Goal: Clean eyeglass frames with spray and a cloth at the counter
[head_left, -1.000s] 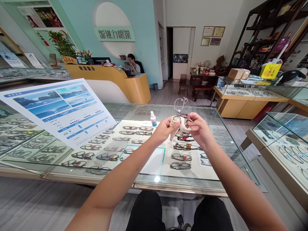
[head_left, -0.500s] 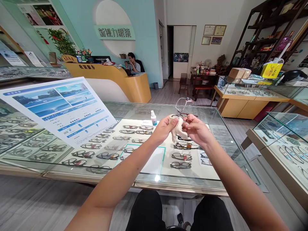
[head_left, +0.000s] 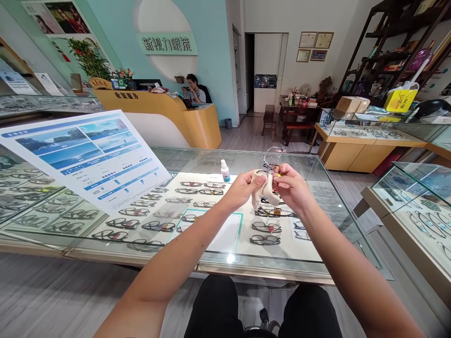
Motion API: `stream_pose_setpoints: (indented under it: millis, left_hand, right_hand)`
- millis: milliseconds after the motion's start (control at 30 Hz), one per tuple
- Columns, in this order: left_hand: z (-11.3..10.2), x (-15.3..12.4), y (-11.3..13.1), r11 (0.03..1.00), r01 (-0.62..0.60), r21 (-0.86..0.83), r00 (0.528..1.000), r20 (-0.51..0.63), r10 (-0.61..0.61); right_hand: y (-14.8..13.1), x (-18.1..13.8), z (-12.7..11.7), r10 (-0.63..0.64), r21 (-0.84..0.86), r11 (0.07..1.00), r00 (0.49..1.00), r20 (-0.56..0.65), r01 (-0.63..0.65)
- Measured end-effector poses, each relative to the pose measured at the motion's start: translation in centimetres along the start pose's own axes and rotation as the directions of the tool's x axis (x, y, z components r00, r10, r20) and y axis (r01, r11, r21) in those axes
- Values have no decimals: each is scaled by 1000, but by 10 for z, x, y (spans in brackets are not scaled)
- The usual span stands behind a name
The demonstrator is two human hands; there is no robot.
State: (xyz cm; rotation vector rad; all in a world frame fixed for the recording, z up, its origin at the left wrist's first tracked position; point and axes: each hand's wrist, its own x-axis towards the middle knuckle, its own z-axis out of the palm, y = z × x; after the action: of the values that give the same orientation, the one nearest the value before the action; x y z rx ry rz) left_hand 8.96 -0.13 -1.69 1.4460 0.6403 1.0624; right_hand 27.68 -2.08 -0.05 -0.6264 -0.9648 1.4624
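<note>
Over the glass counter, my left hand [head_left: 244, 188] is closed, pinching a cream cleaning cloth [head_left: 269, 193] with the thumb on top. A pair of thin-framed eyeglasses [head_left: 273, 157] rises above the cloth, one lens pointing up and away; its lower part is hidden by the cloth and fingers. My right hand [head_left: 294, 188] is closed at the right side of the eyeglasses, fingertips pinching the frame next to the cloth. A small white spray bottle [head_left: 224, 172] with a blue label stands on the counter left of my hands.
The glass display counter [head_left: 218, 260] holds rows of eyeglasses [head_left: 266, 227] under its top. A printed sheet [head_left: 102, 164] stands tilted at the left. More showcases [head_left: 419, 220] are at the right. A person [head_left: 196, 91] sits behind the yellow reception desk [head_left: 202, 124].
The eyeglasses have shifted slightly right and down, turning a little. Both hands have moved slightly right with the cloth, still gripping.
</note>
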Motion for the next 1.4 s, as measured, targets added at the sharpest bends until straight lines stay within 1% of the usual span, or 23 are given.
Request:
stream_pose_setpoints:
  millis: [100, 200, 267, 333, 433, 567, 667, 867, 1067, 1167, 1267, 1333, 1400]
  left_hand:
    - [1, -1, 2, 1000, 9, 23, 1000, -20, -8]
    - [0, 0, 1, 1000, 25, 17, 999, -43, -25]
    - [-1, 0, 0, 999, 35, 11, 998, -58, -34]
    - [-2, 1, -1, 999, 42, 5, 997, -68, -42]
    - [-2, 1, -1, 998, 63, -12, 996, -69, -64]
    - [-2, 1, -2, 995, 83, -49, 995, -57, -86]
    - [-2, 1, -2, 993, 98, -59, 994, -53, -101]
    - [-2, 0, -2, 991, 121, -65, 991, -43, -124]
    - [-3, 1, -1, 985, 149, -81, 988, -23, -152]
    - [-4, 1, 0, 979, 164, -122, 986, -12, -167]
    - [-4, 1, 2, 967, 191, -170, 982, 27, -189]
    - [-4, 1, 2, 961, 204, -185, 979, 48, -198]
    - [-4, 1, 3, 961, 200, -191, 980, 37, -196]
  right_hand:
    - [3, -1, 0, -113, -110, 988, 993, -25, 110]
    - [6, -2, -1, -255, -277, 931, 967, -19, 240]
    - [8, -3, -1, -357, -391, 857, 934, 19, 335]
    - [8, -4, -2, -430, -474, 781, 901, 65, 407]
    - [8, -6, -2, -505, -583, 659, 854, 124, 475]
    - [7, -10, 0, -589, -691, 465, 776, 224, 553]
    - [6, -12, 2, -612, -721, 378, 741, 276, 581]
    - [7, -13, 2, -607, -743, 325, 732, 311, 585]
    - [8, -13, -2, -582, -761, 237, 716, 386, 604]
    - [8, -13, -4, -565, -777, 144, 696, 444, 612]
    - [7, -12, -5, -563, -797, 39, 672, 481, 603]
    - [8, -12, -6, -562, -807, 6, 669, 486, 591]
    - [8, -11, -6, -556, -809, -17, 666, 496, 588]
